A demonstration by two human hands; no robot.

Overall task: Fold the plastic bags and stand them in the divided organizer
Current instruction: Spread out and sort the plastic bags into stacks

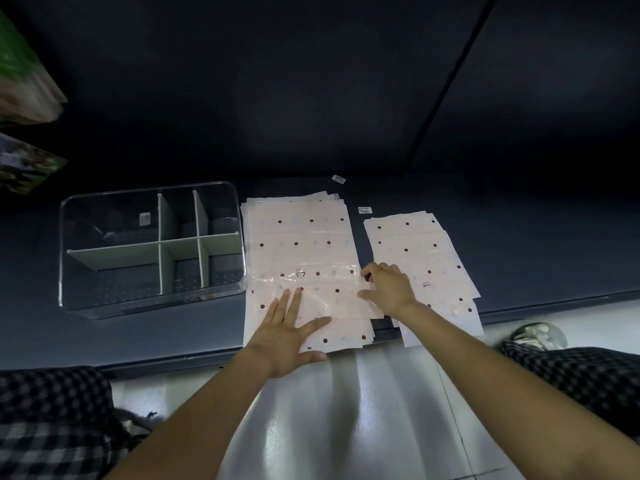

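Observation:
A stack of pale pink plastic bags with dark red dots [298, 237] lies flat on the dark surface, right of the clear divided organizer [65, 258], whose compartments hold nothing. The top bag [332, 299] is partly folded across the near end of the stack. My left hand [287, 334] presses flat on its near left part, fingers spread. My right hand [388, 289] pinches the folded bag's right edge with curled fingers. A second, smaller pile of the same bags [426, 251] lies to the right, partly under my right wrist.
Two small white labels [338, 179] [364, 210] lie on the dark surface behind the bags. Printed packages [24, 81] hang at the far left. Checked trouser knees [52, 393] flank the pale floor [363, 410]; a shoe [538, 336] shows at right.

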